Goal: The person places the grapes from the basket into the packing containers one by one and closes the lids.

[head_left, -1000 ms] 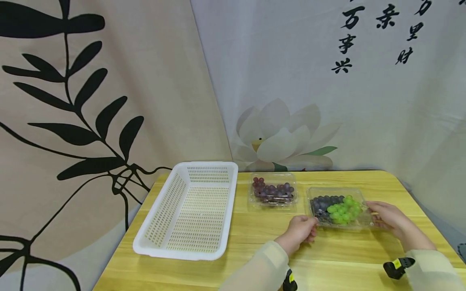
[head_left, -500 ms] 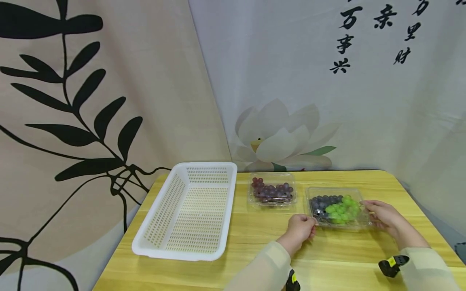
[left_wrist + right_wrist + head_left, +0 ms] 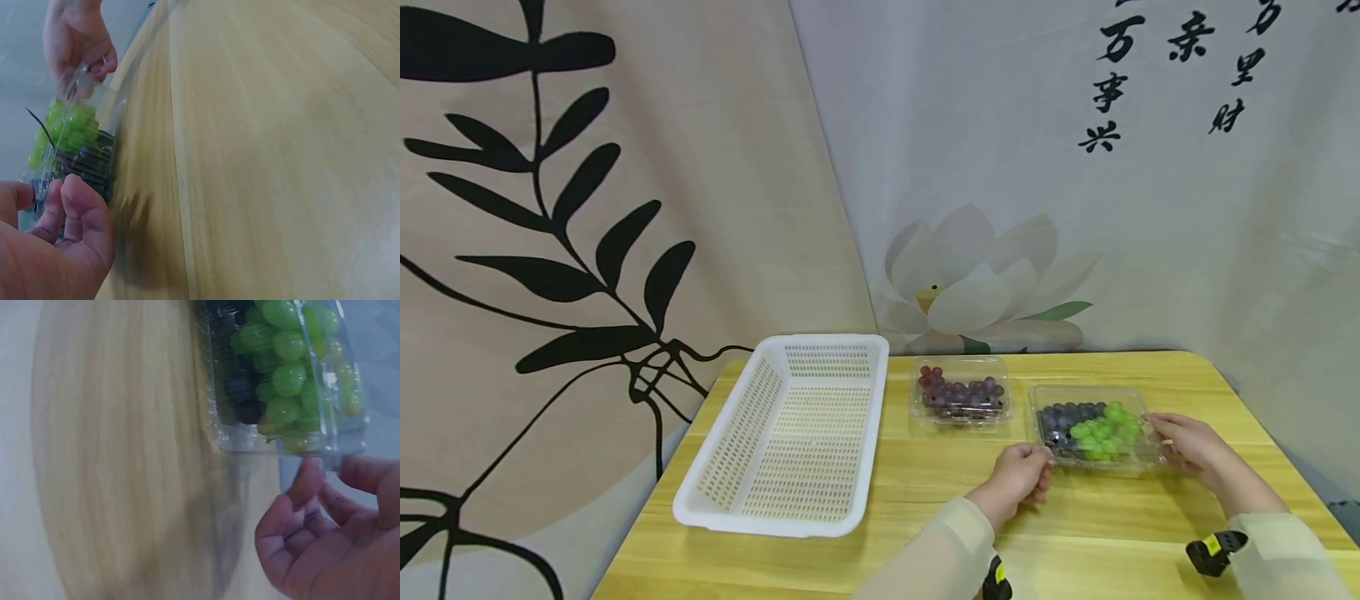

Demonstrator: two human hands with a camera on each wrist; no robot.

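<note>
A clear plastic clamshell box [image 3: 1131, 400] stands at the right of the table, with green grapes [image 3: 1105, 431] beside dark grapes [image 3: 1060, 425] inside. My left hand [image 3: 1017, 479] pinches its near left corner between thumb and fingers. At the right end, my right hand [image 3: 1198, 450] pinches the rim; in the right wrist view the thumb and a finger of that hand [image 3: 340, 531] meet at the box's edge. The left wrist view has the left hand [image 3: 62, 244] at the near end of the box, and a dark stem [image 3: 40, 128] shows against the green grapes.
Left of the hands lies a white perforated plastic basket [image 3: 872, 450] with nothing in it. Another clear box [image 3: 962, 367], holding reddish-purple grapes [image 3: 962, 396], sits at the back between basket and hands. A printed curtain [image 3: 737, 167] hangs behind the wooden table [image 3: 910, 508].
</note>
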